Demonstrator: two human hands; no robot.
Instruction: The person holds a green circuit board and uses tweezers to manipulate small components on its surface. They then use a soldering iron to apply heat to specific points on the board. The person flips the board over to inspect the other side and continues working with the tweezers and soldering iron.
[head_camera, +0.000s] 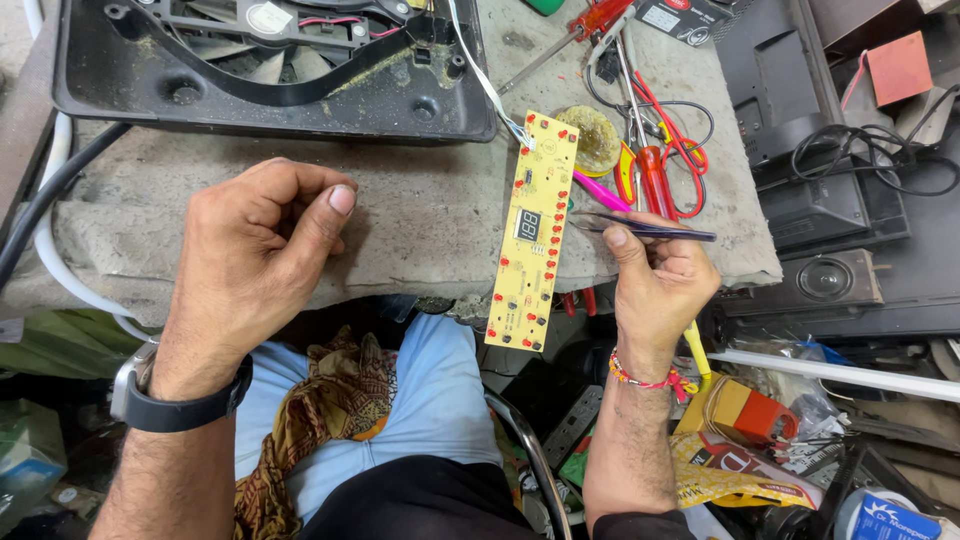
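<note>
A long yellow circuit board (533, 228) with red parts and a small digit display lies on the cloth-covered bench (420, 220), its near end hanging over the edge. My right hand (655, 285) holds dark tweezers (645, 229), whose tips point left at the board's right edge. My left hand (255, 260) hovers over the bench to the left, fingers loosely curled, thumb up, holding nothing. A watch sits on that wrist. White wires (485, 85) run from the board's top to a black fan housing (275, 65).
A red-handled screwdriver (570, 30), red scissors (675, 150), a pink-handled tool (600, 190) and a round solder-paste tin (597, 140) lie right of the board. Black electronics casings (830, 210) fill the right side. Packets and clutter (750, 440) sit on the floor below.
</note>
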